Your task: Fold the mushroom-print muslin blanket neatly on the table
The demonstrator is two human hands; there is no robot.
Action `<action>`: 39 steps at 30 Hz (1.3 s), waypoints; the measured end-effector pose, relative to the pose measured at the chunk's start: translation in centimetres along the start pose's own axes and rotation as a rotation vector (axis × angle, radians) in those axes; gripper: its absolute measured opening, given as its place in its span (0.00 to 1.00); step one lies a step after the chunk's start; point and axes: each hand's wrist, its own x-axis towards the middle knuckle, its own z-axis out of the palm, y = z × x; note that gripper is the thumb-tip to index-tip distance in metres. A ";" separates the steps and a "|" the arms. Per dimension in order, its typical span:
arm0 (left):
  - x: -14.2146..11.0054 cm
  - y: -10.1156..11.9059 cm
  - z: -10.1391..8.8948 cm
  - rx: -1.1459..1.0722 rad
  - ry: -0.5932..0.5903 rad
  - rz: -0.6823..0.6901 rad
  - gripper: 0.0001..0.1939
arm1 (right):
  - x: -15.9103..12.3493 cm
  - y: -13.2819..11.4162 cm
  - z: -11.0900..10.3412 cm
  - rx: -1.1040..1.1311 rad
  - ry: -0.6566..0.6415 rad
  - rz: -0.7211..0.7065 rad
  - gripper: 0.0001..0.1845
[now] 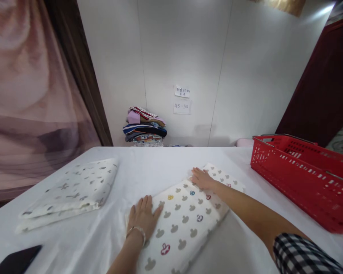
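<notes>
A white cloth with grey and coloured mushroom-like prints lies folded in a long strip, slanting across the white table. My left hand, with a bracelet on its wrist, rests flat on the cloth's left edge, fingers spread. Farther up, my right hand presses flat near the far end of the same cloth, its fingers stretched out. Neither hand grips anything. To the left lies a second white cloth with small dark prints, folded flat.
A red plastic basket stands on the right side of the table. A dark phone-like object lies at the near left corner. Beyond the far edge is a stack of folded fabrics against the wall. A pink curtain hangs at left.
</notes>
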 end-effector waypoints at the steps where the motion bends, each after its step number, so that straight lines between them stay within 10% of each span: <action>1: 0.0 0.0 0.0 -0.001 0.003 -0.001 0.40 | 0.3 0.8 -0.2 -0.014 0.021 0.050 0.33; 19: 0.0 0.1 0.0 -0.003 -0.007 -0.011 0.40 | 3.3 11.6 -2.1 0.075 0.294 0.474 0.22; 39: 0.0 0.2 0.0 0.010 0.018 -0.014 0.38 | 5.4 12.8 0.2 0.145 0.451 0.432 0.15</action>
